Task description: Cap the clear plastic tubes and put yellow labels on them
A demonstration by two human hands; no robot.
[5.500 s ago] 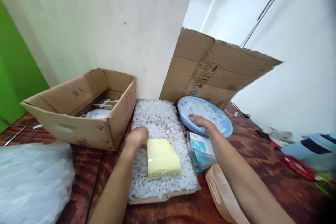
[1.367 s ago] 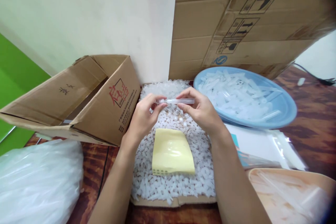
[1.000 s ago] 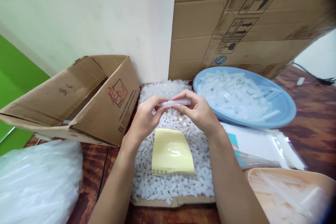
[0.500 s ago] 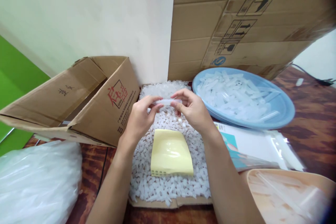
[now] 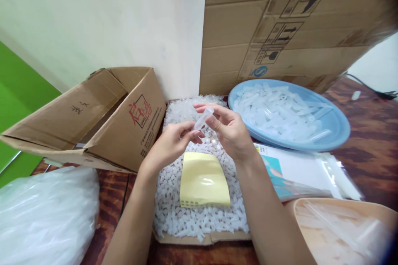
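Observation:
A short translucent plastic tube (image 5: 203,119) is held tilted between my two hands, its upper end leaning right. My left hand (image 5: 175,143) pinches its lower end with thumb and fingertips. Around the upper part, the thumb and fingers of my right hand (image 5: 228,128) are closed. Below them lies a yellow sheet (image 5: 203,180) with a row of dark spots along its near edge. It rests on a wide layer of small white plastic pieces (image 5: 199,221). Clear ring-like pieces (image 5: 180,109) are heaped at the far end of that layer.
A blue basin (image 5: 340,132) of similar tubes stands at right, near a large carton (image 5: 233,25). Packaged sheets (image 5: 307,172) and a peach tub (image 5: 298,205) with clear tubes lie nearer. At left are an open cardboard box (image 5: 124,128) and a bulging plastic bag (image 5: 46,215).
The tube has turned from nearly level to steeply tilted. My left hand has dropped slightly and moved right, while my right hand has rolled round with the tube's upper end.

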